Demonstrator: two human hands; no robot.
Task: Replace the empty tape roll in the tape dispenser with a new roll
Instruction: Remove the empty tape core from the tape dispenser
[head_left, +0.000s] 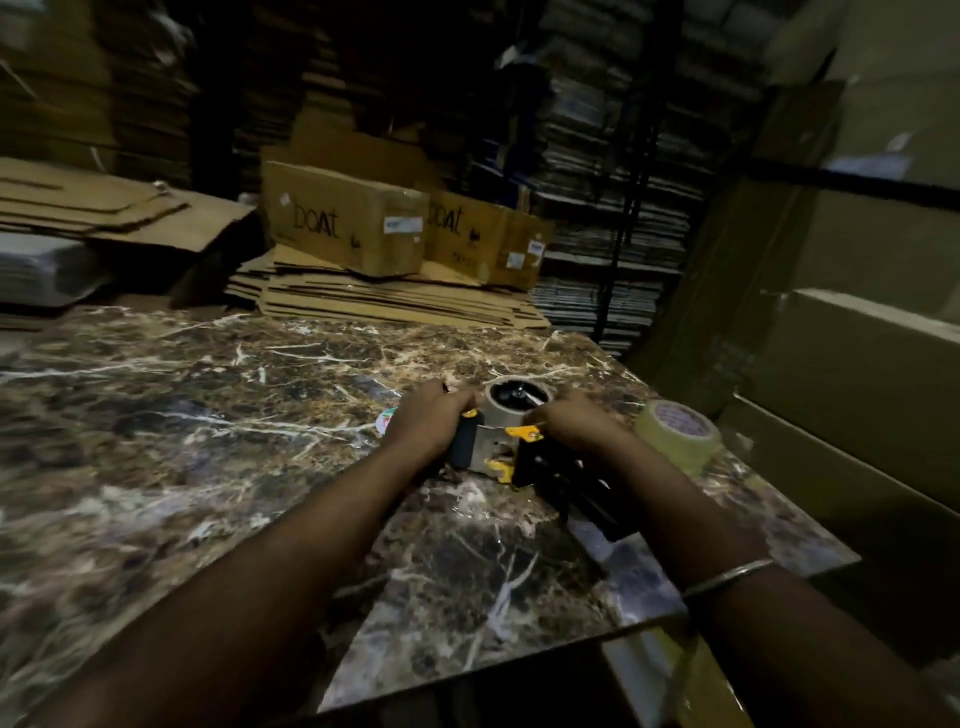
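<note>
A black and yellow tape dispenser (498, 452) lies on the marble table (208, 415), its black handle pointing toward me. An empty grey cardboard roll (506, 408) sits on its spindle at the far end. My left hand (426, 421) grips the dispenser's left side near the roller. My right hand (576, 423) holds the right side, fingers curled against the empty roll and the yellow flap. A full roll of clear tape (675, 434) with a white printed core label lies flat on the table just right of my right hand.
Flattened cardboard sheets (384, 304) and taped cartons (348, 218) are piled at the table's far edge. Large boxes (857, 374) stand close on the right. The table's near corner (852, 558) ends beside my right forearm. A round sticker (387, 418) peeks out left of my left hand.
</note>
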